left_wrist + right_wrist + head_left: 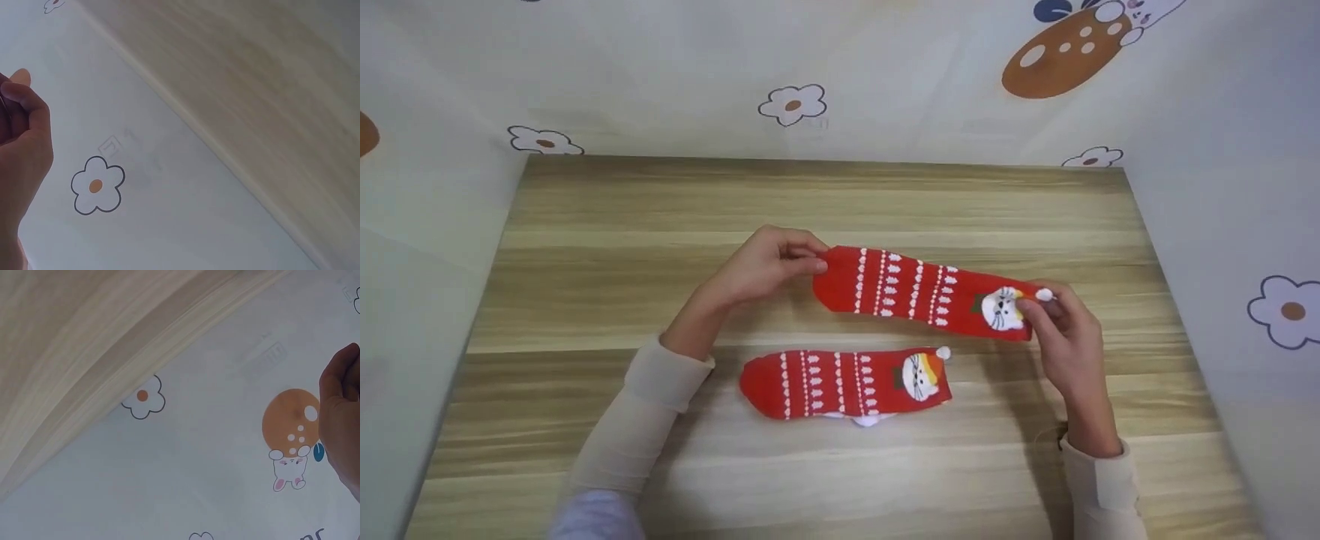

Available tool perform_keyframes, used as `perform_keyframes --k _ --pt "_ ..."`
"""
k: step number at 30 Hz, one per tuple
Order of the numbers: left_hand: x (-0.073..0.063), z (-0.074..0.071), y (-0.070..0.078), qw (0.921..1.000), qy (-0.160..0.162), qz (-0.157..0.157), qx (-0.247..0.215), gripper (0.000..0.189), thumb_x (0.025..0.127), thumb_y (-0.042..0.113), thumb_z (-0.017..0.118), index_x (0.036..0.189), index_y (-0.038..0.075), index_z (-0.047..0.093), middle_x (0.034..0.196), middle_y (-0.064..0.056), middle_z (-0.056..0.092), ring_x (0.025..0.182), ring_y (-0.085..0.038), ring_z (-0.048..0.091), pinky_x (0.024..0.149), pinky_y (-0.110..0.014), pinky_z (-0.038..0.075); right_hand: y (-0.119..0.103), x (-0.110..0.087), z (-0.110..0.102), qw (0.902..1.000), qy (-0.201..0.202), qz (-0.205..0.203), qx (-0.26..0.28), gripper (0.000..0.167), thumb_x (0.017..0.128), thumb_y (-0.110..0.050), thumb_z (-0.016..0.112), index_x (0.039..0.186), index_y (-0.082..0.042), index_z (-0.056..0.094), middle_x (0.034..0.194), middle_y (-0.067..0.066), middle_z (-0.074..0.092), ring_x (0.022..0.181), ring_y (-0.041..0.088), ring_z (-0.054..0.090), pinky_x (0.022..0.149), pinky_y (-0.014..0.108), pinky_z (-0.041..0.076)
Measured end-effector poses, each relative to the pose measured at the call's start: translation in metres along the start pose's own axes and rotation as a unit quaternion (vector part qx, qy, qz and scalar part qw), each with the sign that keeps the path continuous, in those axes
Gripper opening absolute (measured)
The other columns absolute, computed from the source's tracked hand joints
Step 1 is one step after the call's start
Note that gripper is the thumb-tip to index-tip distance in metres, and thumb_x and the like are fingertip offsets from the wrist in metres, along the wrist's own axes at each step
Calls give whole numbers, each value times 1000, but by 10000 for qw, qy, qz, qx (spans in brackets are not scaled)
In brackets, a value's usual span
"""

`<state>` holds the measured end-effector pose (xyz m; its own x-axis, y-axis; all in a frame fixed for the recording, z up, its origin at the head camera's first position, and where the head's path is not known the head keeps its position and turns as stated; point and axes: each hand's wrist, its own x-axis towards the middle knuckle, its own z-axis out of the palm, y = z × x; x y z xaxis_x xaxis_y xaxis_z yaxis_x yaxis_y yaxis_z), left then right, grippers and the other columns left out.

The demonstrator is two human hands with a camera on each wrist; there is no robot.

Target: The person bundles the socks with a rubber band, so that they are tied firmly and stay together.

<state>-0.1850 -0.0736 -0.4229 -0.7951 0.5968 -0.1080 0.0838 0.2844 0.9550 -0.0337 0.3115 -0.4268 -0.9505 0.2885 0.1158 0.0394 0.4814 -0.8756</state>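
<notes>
So, going left to right: the left hand (757,262) has thumb and fingers pinched on the toe corner of a red sock. Nearer the person, the other sock (825,382) lies flat on the worktop (660,199), toe pointing left, cat face on the right, with a white bit (868,421) poking out along its lower edge (can't tell what that is).

The pinched one, call it the held sock (926,296), is strung out between both hands just beyond the lying one, toe left, cuff right and tilted a bit toward the person. Judging by the shadows, it's off the surface. Over on the right, the right hand (1069,341) pinches the cuff end, thumb by the cat face (1001,309). The wrist views catch no sock at all.

My read: the step in hand is straightening and lining up the pair. The next move probably calls for both hands lowering together, ends matched, without letting the cuff sag or twist.
</notes>
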Motion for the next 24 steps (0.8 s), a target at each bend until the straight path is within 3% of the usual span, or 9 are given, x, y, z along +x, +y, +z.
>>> perform_keyframes --k 11,24 --pt "-14 -6 -2 9993 -191 -100 -299 20 95 12 74 114 9 77 107 -9 78 97 -20 72 93 -45 61 -1 -2 4 9997 -124 -177 115 27 96 -8 72 123 -5 68 96 -14 73 82 9 69 73 18 56" --pt "-27 -15 -3 9982 -447 -147 -373 20 94 10 74 114 6 77 108 -10 78 98 -20 73 88 -29 61 -5 -5 11 9991 -339 -141 199 28 96 -9 72 123 -5 67 95 -13 75 85 9 69 76 17 56"
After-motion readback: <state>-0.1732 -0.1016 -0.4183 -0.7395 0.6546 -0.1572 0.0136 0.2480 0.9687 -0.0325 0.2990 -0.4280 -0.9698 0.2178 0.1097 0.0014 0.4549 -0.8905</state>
